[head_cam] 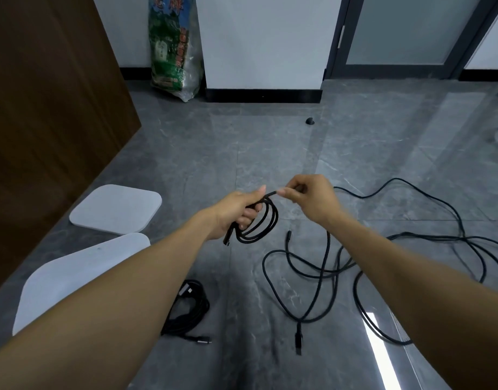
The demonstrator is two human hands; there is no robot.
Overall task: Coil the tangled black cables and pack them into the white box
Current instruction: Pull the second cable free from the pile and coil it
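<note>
- The brown wooden panel (pixel 45 114) stands at far left, with a green printed plastic sack (pixel 173 49) leaning on the white wall behind it.
- Two flat white rounded-square plastic pieces lie on the grey marbled floor tiles (pixel 242 153): the farther white piece (pixel 115 208) and the nearer white piece (pixel 73 277), which the left forearm partly covers. I judge these to be the white box and its lid, but which is which I cannot tell, and no contents show in either.
- A finished bundle of black cable (pixel 190 311) lies on the floor just beside the nearer piece, not yet packed.
- The left hand (pixel 236 211) grips a small coil of black braided cable (pixel 259 225), fingers curled through the loops, a plug end hanging below.
- The right hand (pixel 307 197) pinches the free tail of the same cable between thumb and fingers, close to the left thumb.
- To do this step well, I would lay the tail in at the same loop size, let it twist freely, and keep the left fingers clamping every turn.
- The loose tangle of black cables (pixel 340 266) sprawls on the floor to the right, still uncoiled.
</note>
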